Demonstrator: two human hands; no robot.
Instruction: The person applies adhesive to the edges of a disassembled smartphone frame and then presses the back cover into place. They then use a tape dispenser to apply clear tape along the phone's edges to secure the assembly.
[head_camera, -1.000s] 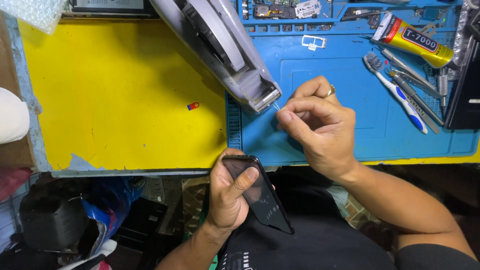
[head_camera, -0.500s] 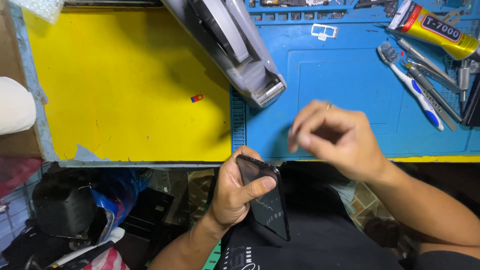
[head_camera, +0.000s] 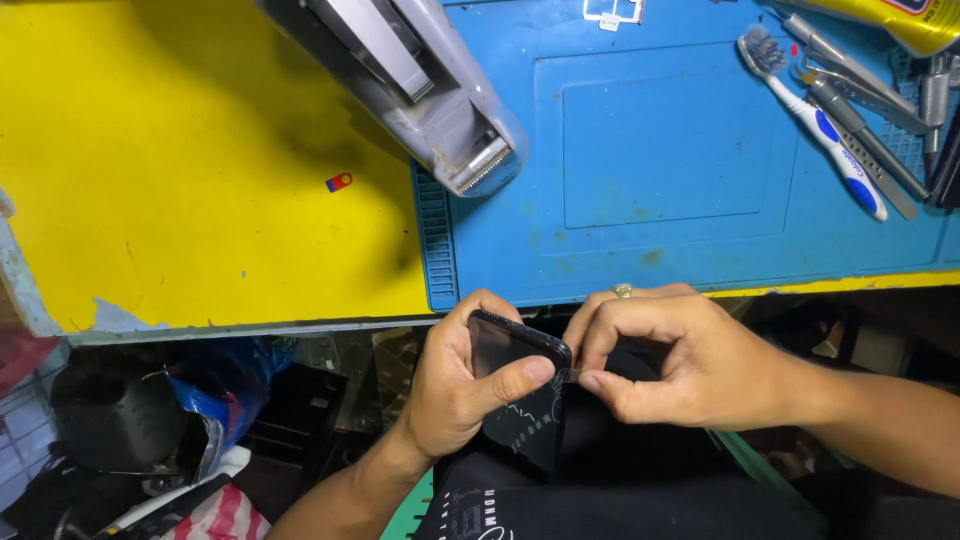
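Note:
My left hand grips a black smartphone below the table's front edge, over my lap, thumb lying across its dark glass. My right hand, with a ring on one finger, pinches a small clear strip of tape between thumb and forefinger and holds it against the phone's right edge near the top corner. Both hands touch at the phone.
A grey tape dispenser lies across the yellow table top and the blue work mat. A toothbrush, metal tweezers and a yellow glue tube lie at the right. A small red-blue piece sits on the yellow. Clutter fills the floor at lower left.
My right hand left the tape dispenser with a strip of tape and came down to the phone. The left hand has turned the phone slightly upward.

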